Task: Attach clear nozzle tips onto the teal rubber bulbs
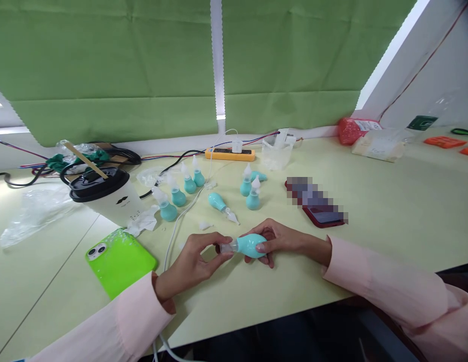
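Between my hands, just above the table's near part, is a teal bulb nasal aspirator (pixel 252 245) lying sideways. My right hand (pixel 274 240) wraps its round bulb, thumb in front and fingers behind. The clear end piece (pixel 229 247) points left, pinched between the thumb and fingers of my left hand (pixel 204 256); its tip is hidden there. Beyond my hands another teal aspirator (pixel 218 202) lies flat with its clear tip toward me. Several more stand upright, among them one at the left (pixel 168 210) and one at the right (pixel 252 200). A small loose clear piece (pixel 206 225) lies nearby.
At the left are a green phone (pixel 121 261), a lidded paper cup (pixel 113 198) and plastic wrap (pixel 33 216). A white cable (pixel 181 213) crosses the table. A yellow power strip (pixel 229 154) and clear tub (pixel 276 155) stand behind; a red-cased phone (pixel 324 221) lies right.
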A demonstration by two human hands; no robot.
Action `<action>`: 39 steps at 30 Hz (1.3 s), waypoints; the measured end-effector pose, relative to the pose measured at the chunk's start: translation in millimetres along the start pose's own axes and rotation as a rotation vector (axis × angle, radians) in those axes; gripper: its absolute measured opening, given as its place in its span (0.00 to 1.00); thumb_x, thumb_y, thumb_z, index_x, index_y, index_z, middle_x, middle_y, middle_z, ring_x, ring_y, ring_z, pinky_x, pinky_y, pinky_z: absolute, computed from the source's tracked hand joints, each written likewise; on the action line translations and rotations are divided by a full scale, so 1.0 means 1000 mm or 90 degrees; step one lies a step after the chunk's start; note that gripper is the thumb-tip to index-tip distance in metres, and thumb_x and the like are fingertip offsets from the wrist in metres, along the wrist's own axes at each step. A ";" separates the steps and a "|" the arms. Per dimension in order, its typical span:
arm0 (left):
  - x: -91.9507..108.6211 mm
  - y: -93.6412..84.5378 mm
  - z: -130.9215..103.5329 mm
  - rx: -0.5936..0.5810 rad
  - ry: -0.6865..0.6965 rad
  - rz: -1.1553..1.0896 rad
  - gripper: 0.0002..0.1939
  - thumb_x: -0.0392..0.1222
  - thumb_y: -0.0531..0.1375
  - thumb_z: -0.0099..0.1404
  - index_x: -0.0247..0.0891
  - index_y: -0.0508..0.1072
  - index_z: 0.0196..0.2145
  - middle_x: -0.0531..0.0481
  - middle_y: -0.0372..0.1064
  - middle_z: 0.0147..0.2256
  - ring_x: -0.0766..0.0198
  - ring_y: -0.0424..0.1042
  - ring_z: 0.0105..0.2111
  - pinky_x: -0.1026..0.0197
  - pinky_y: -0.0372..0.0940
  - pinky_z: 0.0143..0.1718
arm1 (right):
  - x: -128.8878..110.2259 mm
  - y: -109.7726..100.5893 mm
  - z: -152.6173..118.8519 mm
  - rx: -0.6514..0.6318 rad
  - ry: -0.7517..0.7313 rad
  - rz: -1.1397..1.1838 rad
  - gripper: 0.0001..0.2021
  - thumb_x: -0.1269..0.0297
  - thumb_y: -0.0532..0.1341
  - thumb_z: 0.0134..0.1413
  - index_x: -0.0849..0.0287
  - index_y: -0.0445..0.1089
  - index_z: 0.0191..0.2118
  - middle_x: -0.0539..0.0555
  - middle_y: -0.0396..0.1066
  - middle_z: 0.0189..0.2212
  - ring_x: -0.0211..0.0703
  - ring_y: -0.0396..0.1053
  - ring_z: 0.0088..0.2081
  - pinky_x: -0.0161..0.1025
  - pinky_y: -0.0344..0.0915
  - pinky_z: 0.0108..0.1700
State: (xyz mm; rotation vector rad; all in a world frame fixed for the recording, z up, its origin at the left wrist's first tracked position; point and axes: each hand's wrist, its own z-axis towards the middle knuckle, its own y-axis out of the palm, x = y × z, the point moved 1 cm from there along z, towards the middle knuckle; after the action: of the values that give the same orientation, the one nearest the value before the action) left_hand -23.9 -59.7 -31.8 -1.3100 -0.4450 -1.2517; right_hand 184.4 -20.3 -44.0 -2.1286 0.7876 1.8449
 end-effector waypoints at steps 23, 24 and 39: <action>0.002 -0.031 0.013 0.243 0.011 0.143 0.07 0.40 0.54 0.56 0.38 0.70 0.32 0.49 0.68 0.30 0.63 0.66 0.30 0.62 0.61 0.33 | 0.007 0.002 0.007 0.248 -0.181 -0.011 0.10 0.65 0.61 0.43 0.63 0.63 0.33 0.54 0.67 0.29 0.32 0.62 0.20 0.34 0.63 0.21; 0.000 -0.034 0.016 0.235 0.009 0.223 0.07 0.40 0.54 0.56 0.38 0.70 0.31 0.50 0.67 0.28 0.63 0.66 0.28 0.62 0.61 0.31 | 0.008 0.001 0.007 0.241 -0.181 0.000 0.10 0.65 0.61 0.43 0.63 0.62 0.33 0.54 0.67 0.29 0.33 0.63 0.20 0.34 0.63 0.22; -0.026 -0.021 0.038 -0.109 -0.054 0.801 0.13 0.37 0.46 0.60 0.34 0.70 0.33 0.42 0.65 0.32 0.54 0.62 0.37 0.59 0.59 0.29 | 0.002 0.005 0.005 0.330 -0.261 -0.034 0.11 0.70 0.63 0.36 0.60 0.61 0.28 0.55 0.70 0.30 0.42 0.67 0.33 0.38 0.60 0.34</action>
State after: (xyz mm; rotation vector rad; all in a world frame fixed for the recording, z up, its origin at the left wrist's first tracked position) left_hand -37.0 -11.0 -32.5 -1.3913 0.4309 -0.1671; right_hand 177.9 -22.5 -45.9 -1.3878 0.9601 1.7228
